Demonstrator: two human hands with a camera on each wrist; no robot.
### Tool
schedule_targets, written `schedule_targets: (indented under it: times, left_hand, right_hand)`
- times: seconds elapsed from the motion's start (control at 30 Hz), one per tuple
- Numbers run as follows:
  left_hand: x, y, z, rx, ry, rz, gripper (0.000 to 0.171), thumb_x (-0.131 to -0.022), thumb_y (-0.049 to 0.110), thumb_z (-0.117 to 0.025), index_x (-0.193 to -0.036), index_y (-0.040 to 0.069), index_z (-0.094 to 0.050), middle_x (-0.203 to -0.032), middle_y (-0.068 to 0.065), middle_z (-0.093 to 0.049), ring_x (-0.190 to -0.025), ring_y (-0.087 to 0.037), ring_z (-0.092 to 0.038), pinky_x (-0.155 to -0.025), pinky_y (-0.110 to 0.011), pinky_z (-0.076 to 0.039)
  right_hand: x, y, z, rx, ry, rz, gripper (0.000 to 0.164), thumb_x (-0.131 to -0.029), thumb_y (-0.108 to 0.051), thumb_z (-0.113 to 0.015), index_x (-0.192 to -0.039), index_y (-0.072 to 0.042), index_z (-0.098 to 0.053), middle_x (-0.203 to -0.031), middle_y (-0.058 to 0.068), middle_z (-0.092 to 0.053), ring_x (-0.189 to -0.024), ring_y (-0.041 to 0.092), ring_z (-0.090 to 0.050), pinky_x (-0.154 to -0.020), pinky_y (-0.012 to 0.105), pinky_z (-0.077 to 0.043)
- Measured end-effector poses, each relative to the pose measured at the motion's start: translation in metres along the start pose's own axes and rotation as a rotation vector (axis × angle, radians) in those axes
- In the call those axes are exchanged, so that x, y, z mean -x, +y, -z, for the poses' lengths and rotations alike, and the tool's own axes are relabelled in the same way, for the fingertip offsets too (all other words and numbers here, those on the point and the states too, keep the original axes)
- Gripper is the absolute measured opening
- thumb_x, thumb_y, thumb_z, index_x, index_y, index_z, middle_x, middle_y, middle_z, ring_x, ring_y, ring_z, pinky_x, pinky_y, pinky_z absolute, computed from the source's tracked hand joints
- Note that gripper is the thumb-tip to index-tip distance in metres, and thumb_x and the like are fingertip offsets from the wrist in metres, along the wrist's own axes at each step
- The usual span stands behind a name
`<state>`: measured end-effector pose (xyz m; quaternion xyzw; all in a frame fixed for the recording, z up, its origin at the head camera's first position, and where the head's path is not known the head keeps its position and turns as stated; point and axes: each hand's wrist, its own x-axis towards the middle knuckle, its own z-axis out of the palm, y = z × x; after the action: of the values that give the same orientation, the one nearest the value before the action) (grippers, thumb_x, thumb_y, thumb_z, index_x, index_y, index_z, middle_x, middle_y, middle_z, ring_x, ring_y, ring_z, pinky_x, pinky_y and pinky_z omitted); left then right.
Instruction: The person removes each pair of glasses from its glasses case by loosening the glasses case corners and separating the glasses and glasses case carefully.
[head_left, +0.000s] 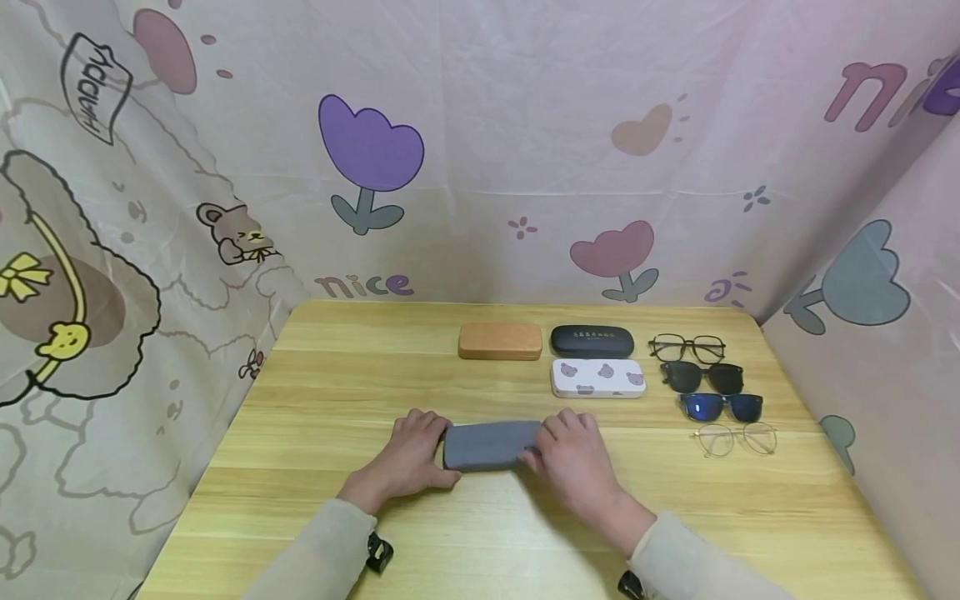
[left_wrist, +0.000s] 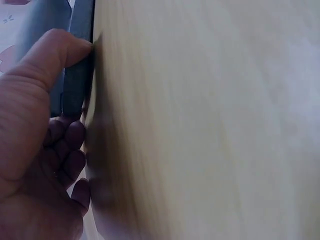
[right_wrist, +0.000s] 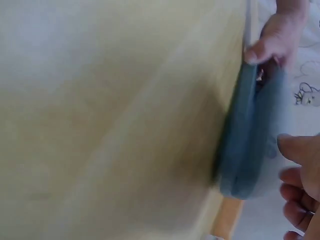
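Note:
A long grey-blue glasses case lies crosswise near the middle of the table. My left hand grips its left end, with the thumb pressed along the front edge and the fingers behind. At the right end, my right hand holds the case with curled fingers over the top and the thumb at the front. In the right wrist view the case shows two halves with a narrow gap between them near the left hand. That view is blurred, and the inside of the case is hidden.
Behind stand an orange-brown case, a black case and a white bear-print case. To the right, black-framed glasses, black sunglasses, blue-lensed sunglasses and thin-rimmed glasses form a column. Printed cloth hangs behind the table.

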<state>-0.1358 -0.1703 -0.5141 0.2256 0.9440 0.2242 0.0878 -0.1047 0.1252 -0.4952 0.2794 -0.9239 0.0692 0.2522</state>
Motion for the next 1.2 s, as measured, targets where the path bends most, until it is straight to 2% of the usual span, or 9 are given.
schedule_targets:
  times: [0.17,0.37,0.53,0.6,0.73,0.83,0.9,1.0,1.2]
  left_hand:
    - [-0.001,0.0,0.0,0.008,0.004,0.014,0.07,-0.079,0.046,-0.085,-0.131,0.006,-0.062,-0.121,-0.003,-0.065,-0.117,-0.027,-0.049,-0.106,-0.053,-0.035]
    - [-0.001,-0.001,0.001,0.064,-0.011,0.041,0.075,-0.079,0.049,-0.088,-0.135,0.006,-0.062,-0.119,0.0,-0.064,-0.115,-0.024,-0.048,-0.103,-0.051,-0.035]
    - [0.002,0.0,-0.002,0.072,0.004,0.058,0.084,-0.078,0.053,-0.09,-0.14,0.006,-0.06,-0.126,-0.003,-0.064,-0.121,-0.026,-0.049,-0.106,-0.053,-0.036]
    - [0.005,0.005,-0.004,0.045,0.041,0.059,0.084,-0.079,0.049,-0.09,-0.143,0.006,-0.058,-0.132,-0.007,-0.062,-0.126,-0.03,-0.049,-0.107,-0.054,-0.038]
    - [0.017,0.023,-0.008,-0.051,0.163,0.031,0.079,-0.084,0.038,-0.088,-0.146,0.002,-0.054,-0.142,-0.017,-0.054,-0.131,-0.038,-0.047,-0.11,-0.057,-0.039]
    - [0.028,0.04,-0.012,-0.131,0.248,-0.009,0.07,-0.086,0.032,-0.085,-0.142,0.0,-0.057,-0.141,-0.018,-0.055,-0.13,-0.038,-0.05,-0.11,-0.057,-0.042]
    - [0.036,0.051,-0.016,-0.181,0.28,-0.04,0.063,-0.087,0.03,-0.083,-0.139,0.001,-0.061,-0.138,-0.016,-0.058,-0.129,-0.036,-0.052,-0.109,-0.055,-0.044]
    - [0.046,0.065,-0.022,-0.239,0.283,-0.084,0.057,-0.087,0.029,-0.081,-0.135,0.002,-0.066,-0.134,-0.014,-0.063,-0.126,-0.033,-0.056,-0.106,-0.051,-0.049]
    - [0.051,0.074,-0.03,-0.316,0.233,-0.117,0.067,-0.088,0.03,-0.08,-0.143,-0.003,-0.06,-0.142,-0.018,-0.061,-0.134,-0.036,-0.054,-0.113,-0.05,-0.047]
  right_hand:
    - [0.013,-0.004,-0.01,-0.003,-0.057,-0.006,0.039,-0.087,-0.049,-0.082,-0.084,-0.014,-0.065,-0.083,-0.001,-0.064,-0.082,0.022,-0.055,-0.075,0.038,-0.04]
    - [0.019,-0.006,-0.015,-0.018,-0.027,-0.007,0.036,-0.088,-0.045,-0.081,-0.09,-0.014,-0.063,-0.086,0.0,-0.063,-0.083,0.024,-0.056,-0.074,0.038,-0.041]
    - [0.025,-0.005,-0.018,-0.016,0.006,0.001,0.035,-0.087,-0.043,-0.083,-0.093,-0.013,-0.064,-0.087,0.001,-0.063,-0.083,0.024,-0.058,-0.073,0.037,-0.042]
    - [0.027,-0.004,-0.018,-0.024,0.02,0.006,0.036,-0.085,-0.041,-0.084,-0.095,-0.013,-0.065,-0.09,0.001,-0.064,-0.084,0.023,-0.058,-0.073,0.037,-0.043]
    - [0.03,-0.003,-0.017,-0.038,0.037,0.025,0.038,-0.082,-0.037,-0.087,-0.1,-0.011,-0.066,-0.098,0.002,-0.067,-0.089,0.022,-0.061,-0.076,0.037,-0.046]
    - [0.034,-0.003,-0.015,-0.039,0.024,0.04,0.04,-0.083,-0.038,-0.085,-0.105,-0.009,-0.068,-0.106,0.005,-0.07,-0.096,0.024,-0.064,-0.08,0.04,-0.05]
    - [0.038,-0.005,-0.014,-0.034,0.009,0.05,0.043,-0.085,-0.039,-0.083,-0.11,-0.008,-0.069,-0.111,0.007,-0.071,-0.1,0.026,-0.066,-0.083,0.041,-0.052]
    - [0.043,-0.007,-0.014,-0.021,-0.012,0.071,0.051,-0.086,-0.042,-0.082,-0.119,-0.006,-0.069,-0.119,0.01,-0.071,-0.106,0.028,-0.067,-0.086,0.043,-0.054]
    - [0.047,-0.007,-0.015,0.003,-0.028,0.089,0.061,-0.085,-0.043,-0.082,-0.129,-0.002,-0.068,-0.125,0.014,-0.07,-0.112,0.03,-0.067,-0.09,0.044,-0.054]
